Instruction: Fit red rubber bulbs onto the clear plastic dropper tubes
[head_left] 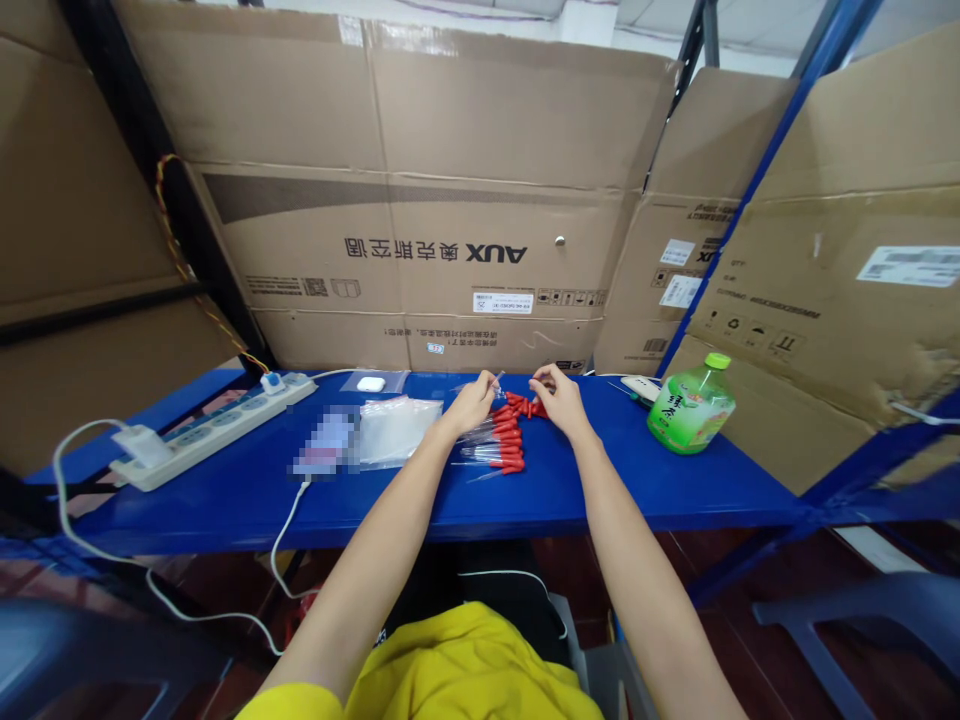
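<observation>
My left hand point(471, 401) is closed in a pinch on a thin clear tube point(496, 381) held just above the blue table point(675, 480). My right hand point(559, 397) rests on the table, its fingers curled on small red caps point(529, 404) in a loose heap. Between and below both hands lies a row of several clear tubes with red caps point(504, 442), lined up side by side.
A clear plastic bag point(396, 428) and a blurred flat object point(325, 442) lie to the left, with a white power strip point(214, 430) and charger cable beyond. A small white case point(370, 384) sits at the back. A green drink bottle point(691, 406) stands at the right. Cardboard boxes point(450, 200) wall the back.
</observation>
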